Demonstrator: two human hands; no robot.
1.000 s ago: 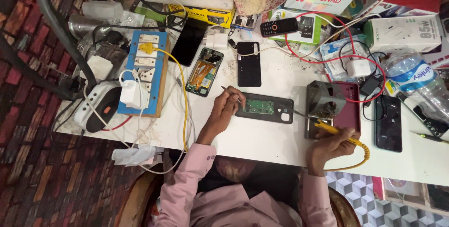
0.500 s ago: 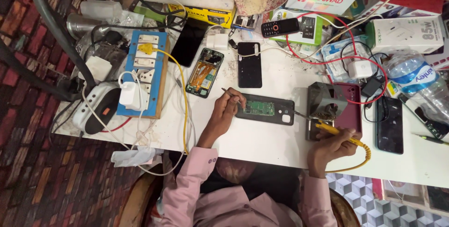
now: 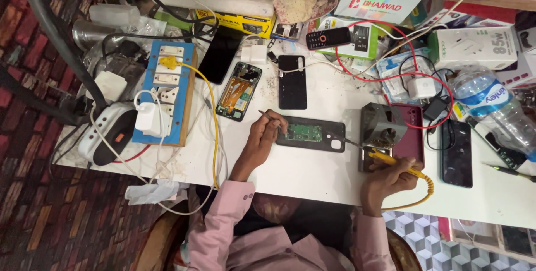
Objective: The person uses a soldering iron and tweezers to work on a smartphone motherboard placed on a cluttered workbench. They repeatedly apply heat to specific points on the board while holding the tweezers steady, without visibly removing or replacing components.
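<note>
Little has moved since the earlier frame: both hands stay at their work. Nearest, the right hand [image 3: 387,180] is clenched around a yellow-handled soldering iron [image 3: 391,159], its tip just beside the grey stand [image 3: 381,126]. Farther in, the left hand [image 3: 267,137] pinches thin tweezers [image 3: 270,117] at the opened phone [image 3: 310,134] lying flat mid-bench [image 3: 301,170]. Beyond sits a blue socket board [image 3: 165,92].
</note>
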